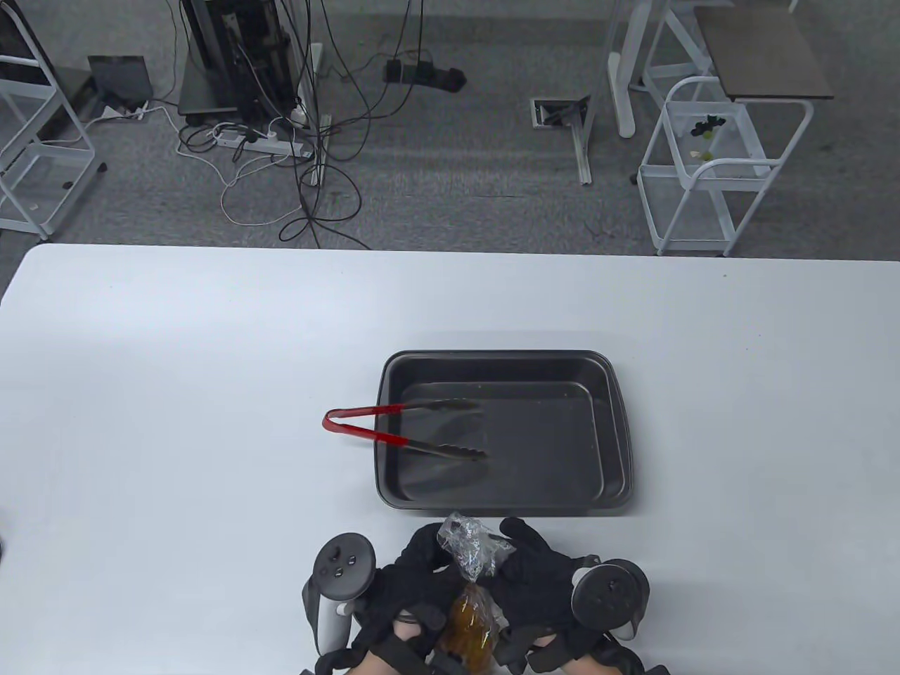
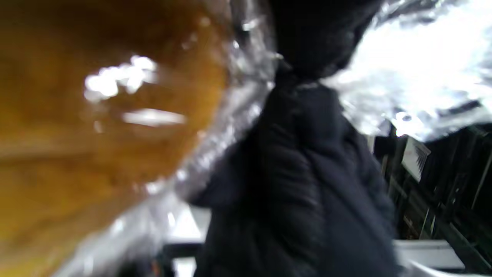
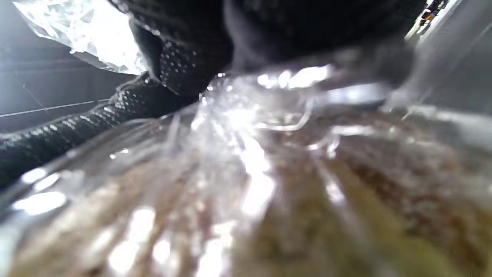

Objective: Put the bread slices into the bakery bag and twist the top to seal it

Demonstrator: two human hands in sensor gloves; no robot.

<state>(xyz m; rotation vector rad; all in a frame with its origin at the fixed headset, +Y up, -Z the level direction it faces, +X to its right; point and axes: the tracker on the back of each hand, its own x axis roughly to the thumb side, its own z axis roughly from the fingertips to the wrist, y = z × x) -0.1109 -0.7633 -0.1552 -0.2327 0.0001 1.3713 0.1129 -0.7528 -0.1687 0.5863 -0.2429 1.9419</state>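
- Basically, baking tray (image 1: 612, 429) mid-table holds no bread; red-handled tongs (image 1: 404, 429) parked across its left rim, likely finished with.
- Bakery bag (image 1: 470, 612) at near edge, bread slices (image 1: 467, 629) inside, neck bunched for twisting.
- Left hand (image 1: 411, 583) and right hand (image 1: 538, 573) both curl around the neck; fingertips hidden, wrist views blurred.
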